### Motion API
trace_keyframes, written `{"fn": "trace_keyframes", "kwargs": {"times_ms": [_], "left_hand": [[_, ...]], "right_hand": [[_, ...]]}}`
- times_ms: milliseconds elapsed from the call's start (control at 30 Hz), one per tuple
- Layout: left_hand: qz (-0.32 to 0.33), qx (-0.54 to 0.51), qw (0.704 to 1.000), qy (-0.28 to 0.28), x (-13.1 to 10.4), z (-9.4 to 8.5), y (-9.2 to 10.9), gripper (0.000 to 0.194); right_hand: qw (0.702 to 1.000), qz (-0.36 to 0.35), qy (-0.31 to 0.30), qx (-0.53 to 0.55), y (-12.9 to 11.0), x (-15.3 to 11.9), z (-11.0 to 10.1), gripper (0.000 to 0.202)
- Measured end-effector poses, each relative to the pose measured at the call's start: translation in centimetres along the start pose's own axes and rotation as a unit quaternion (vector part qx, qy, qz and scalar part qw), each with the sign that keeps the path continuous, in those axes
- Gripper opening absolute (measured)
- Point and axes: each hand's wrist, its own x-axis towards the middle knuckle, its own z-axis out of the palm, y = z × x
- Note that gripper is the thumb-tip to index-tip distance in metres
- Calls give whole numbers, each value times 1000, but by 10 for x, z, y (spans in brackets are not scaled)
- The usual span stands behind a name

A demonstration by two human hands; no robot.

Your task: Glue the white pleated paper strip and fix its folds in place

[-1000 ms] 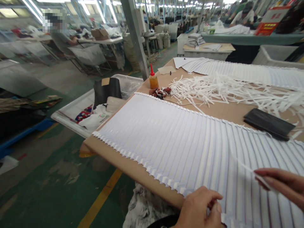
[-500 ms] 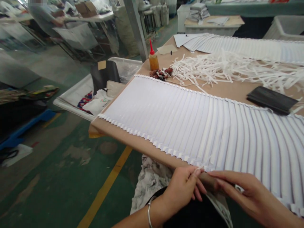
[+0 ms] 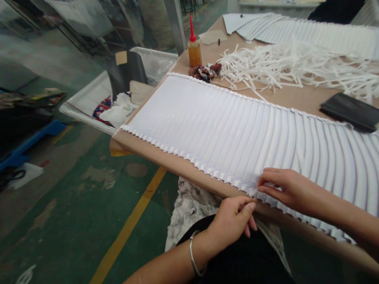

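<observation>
Overlapping white sheets (image 3: 213, 126) lie fanned in a long row on the brown-covered table, with small folded tabs along both long edges. My right hand (image 3: 284, 187) is over the near edge of the row, thumb and fingers pinched at the folded edge of one white sheet. Just left of it, my left hand (image 3: 233, 221) is at the table's front edge, fingers curled and thumb pressed to the forefinger. Whatever is between those fingertips is too small to make out. A metal bangle (image 3: 194, 252) circles the left wrist.
Behind the row are a glue bottle (image 3: 194, 53) with a red nozzle, a patterned cloth bunch (image 3: 205, 71), a heap of white strips (image 3: 284, 67) and a black folded item (image 3: 349, 110). More fanned sheets (image 3: 296, 35) lie farther back. A white bin (image 3: 79, 116) stands left of the table.
My right hand has moved up from below the table edge onto the near edge of the sheets. My left hand stays near the front edge. The view has tilted down.
</observation>
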Motion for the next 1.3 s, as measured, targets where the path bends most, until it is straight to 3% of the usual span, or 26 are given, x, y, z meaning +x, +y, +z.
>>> {"fn": "trace_keyframes", "kwargs": {"times_ms": [133, 300, 500, 667, 800, 1100, 1200, 1300], "left_hand": [[-10, 45, 998, 32, -4, -3, 0, 26], [91, 226, 964, 109, -12, -12, 7, 24], [248, 408, 862, 168, -11, -20, 5, 31], [269, 581, 752, 160, -6, -22, 3, 42], [262, 645, 700, 162, -3, -22, 5, 48], [243, 666, 686, 164, 4, -19, 8, 49], [239, 671, 684, 161, 4, -18, 8, 49], [241, 672, 681, 163, 4, -18, 8, 51]], "right_hand": [[999, 3, -9, -47, 10, 21, -10, 19], [994, -28, 5, -106, 8, 40, -17, 16], [992, -42, 1, -115, 11, 48, -17, 15], [993, -19, -23, -117, 14, 51, -16, 18], [993, -20, -33, -113, 15, 53, -16, 17], [987, -17, -41, -152, 14, 58, -17, 16], [987, -5, -43, -157, 22, 64, -33, 15], [988, 5, -44, -149, 42, 75, -61, 15]]}}
